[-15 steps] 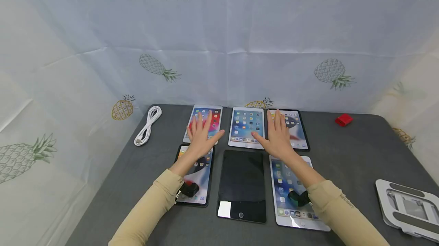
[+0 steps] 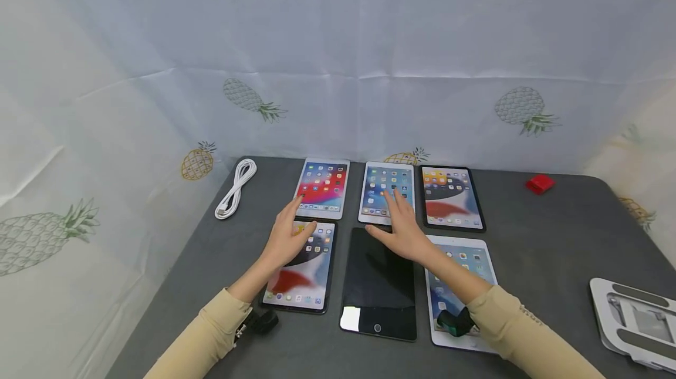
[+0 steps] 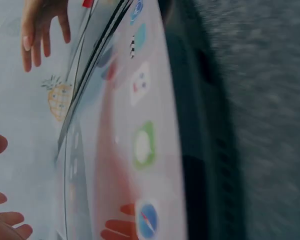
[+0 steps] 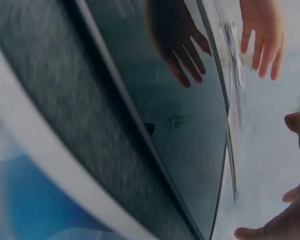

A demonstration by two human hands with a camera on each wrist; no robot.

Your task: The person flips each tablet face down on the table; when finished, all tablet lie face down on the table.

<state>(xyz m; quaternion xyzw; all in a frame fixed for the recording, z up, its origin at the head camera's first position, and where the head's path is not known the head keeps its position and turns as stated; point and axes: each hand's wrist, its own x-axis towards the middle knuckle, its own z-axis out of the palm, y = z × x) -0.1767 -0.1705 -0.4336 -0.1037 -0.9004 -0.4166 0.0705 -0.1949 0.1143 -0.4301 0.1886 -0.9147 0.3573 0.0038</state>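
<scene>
While unlit, dark tablet glossy.

Glossy glass dark tablet, matt grey cloth table, white plastic cable

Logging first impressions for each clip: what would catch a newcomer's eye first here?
Six tablets in two rows on the grey table, five lit, and the dark tablet at front centre. Both hands are spread flat: the left hand over the front-left tablet, the right hand reaching to the back-middle tablet.

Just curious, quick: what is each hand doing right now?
Left hand: open, holding nothing, over a lit tablet.
Right hand: open, holding nothing, over the dark tablet.
</scene>
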